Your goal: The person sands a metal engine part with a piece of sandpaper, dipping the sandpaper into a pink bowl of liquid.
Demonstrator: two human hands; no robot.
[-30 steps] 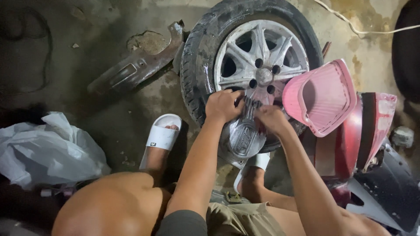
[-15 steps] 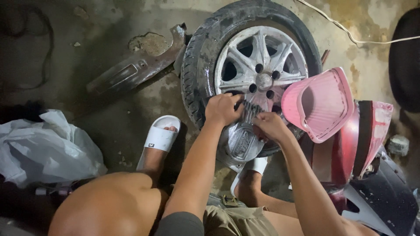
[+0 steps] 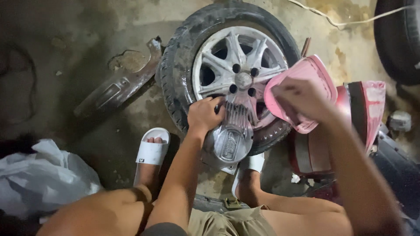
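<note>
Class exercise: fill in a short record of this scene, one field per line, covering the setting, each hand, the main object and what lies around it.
Setting: stained concrete floor, seen from above by a seated person
Left hand: gripping the finned metal cover at the wheel's lower edge
Right hand: raised and blurred, in front of the pink plastic panel
Main object: scooter wheel, silver spoked rim, worn tyre
Around: white plastic bag, white slide sandals, grey body panel, white cable

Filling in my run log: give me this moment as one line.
left hand: on metal cover | right hand: raised, blurred, grip unclear | wheel: on floor
</note>
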